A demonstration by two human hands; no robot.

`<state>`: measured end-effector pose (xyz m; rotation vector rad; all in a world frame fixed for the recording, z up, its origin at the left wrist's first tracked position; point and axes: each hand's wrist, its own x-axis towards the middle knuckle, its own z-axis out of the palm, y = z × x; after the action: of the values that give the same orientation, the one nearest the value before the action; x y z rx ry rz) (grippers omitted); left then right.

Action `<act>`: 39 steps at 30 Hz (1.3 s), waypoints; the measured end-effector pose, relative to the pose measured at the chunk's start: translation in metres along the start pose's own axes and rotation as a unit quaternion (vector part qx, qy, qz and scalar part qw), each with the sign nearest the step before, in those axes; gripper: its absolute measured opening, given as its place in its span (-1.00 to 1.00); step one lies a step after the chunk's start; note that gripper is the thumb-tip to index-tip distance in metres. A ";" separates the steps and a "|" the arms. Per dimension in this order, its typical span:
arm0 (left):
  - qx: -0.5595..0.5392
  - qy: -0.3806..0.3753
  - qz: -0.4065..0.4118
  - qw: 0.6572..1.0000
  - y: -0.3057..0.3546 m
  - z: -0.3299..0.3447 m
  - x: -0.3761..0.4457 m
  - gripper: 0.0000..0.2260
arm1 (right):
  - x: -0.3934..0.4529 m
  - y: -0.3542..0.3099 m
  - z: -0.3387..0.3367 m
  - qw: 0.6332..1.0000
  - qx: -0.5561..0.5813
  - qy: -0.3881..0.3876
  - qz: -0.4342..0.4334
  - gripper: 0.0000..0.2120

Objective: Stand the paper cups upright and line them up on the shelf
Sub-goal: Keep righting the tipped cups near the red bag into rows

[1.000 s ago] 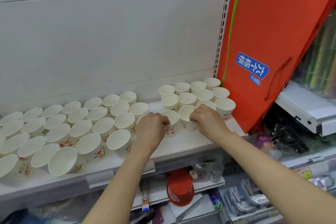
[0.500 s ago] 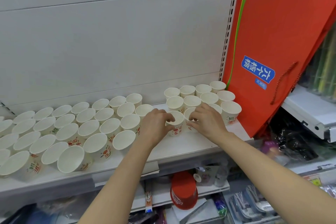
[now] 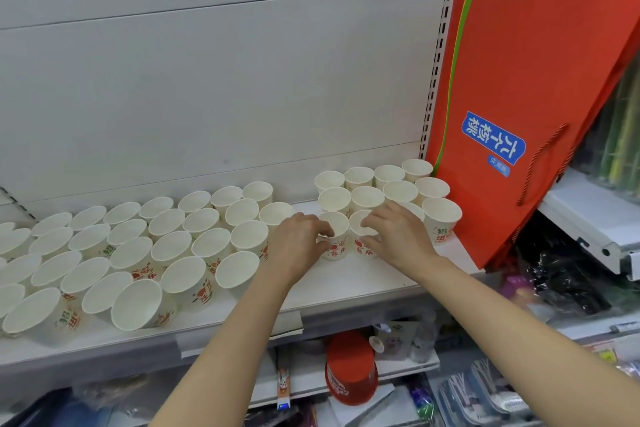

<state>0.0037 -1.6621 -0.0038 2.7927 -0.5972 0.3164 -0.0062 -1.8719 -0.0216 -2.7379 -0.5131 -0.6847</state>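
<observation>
Each hand pinches one upright cup, the left hand (image 3: pixel 298 246) its cup (image 3: pixel 334 236) and the right hand (image 3: pixel 398 236) the neighbour (image 3: pixel 362 234), toward 3 o'clock on the shelf (image 3: pixel 346 288); next, I judge, nudge both flush into the front row.

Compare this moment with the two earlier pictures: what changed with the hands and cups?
Little changed. The left hand and right hand keep holding the two front cups, nudged slightly closer to the right block. The camera shifted a little. The left group and red bag stayed put.
</observation>
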 end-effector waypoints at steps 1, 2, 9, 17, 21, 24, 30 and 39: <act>-0.005 0.008 -0.007 1.000 -0.002 -0.001 -0.004 -0.82 | 0.001 -0.001 0.001 1.000 -0.005 0.003 0.001 -0.84; -0.012 0.023 -0.017 0.999 -0.007 -0.003 -0.008 -0.80 | 0.002 -0.003 0.002 1.000 -0.009 0.008 0.008 -0.85; -0.051 0.138 -0.130 0.980 -0.061 -0.051 -0.053 -0.90 | 0.006 -0.043 0.013 0.985 0.054 0.133 -0.092 -0.89; 0.016 -0.027 -0.167 0.985 -0.080 -0.066 -0.098 -0.76 | 0.026 -0.100 0.046 0.991 0.080 0.012 -0.110 -0.74; 0.026 -0.023 -0.148 0.988 -0.082 -0.064 -0.108 -0.92 | 0.032 -0.117 0.050 0.993 0.069 0.002 -0.100 -0.84; -0.046 0.006 -0.157 0.986 -0.087 -0.066 -0.118 -0.88 | 0.021 -0.120 0.046 0.990 0.110 0.023 -0.086 -0.85; -0.224 0.041 -0.101 0.968 -0.073 -0.070 -0.118 -0.92 | -0.025 -0.089 0.006 0.980 0.172 0.096 -0.044 -0.87; -0.343 0.004 -0.026 0.939 0.015 -0.036 -0.046 -0.95 | -0.077 0.031 -0.085 0.963 0.191 0.082 0.170 -0.89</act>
<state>-0.0497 -1.6475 0.0208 2.1267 -0.5052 0.0783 -0.0907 -1.9497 0.0070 -2.3017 -0.1130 -0.6382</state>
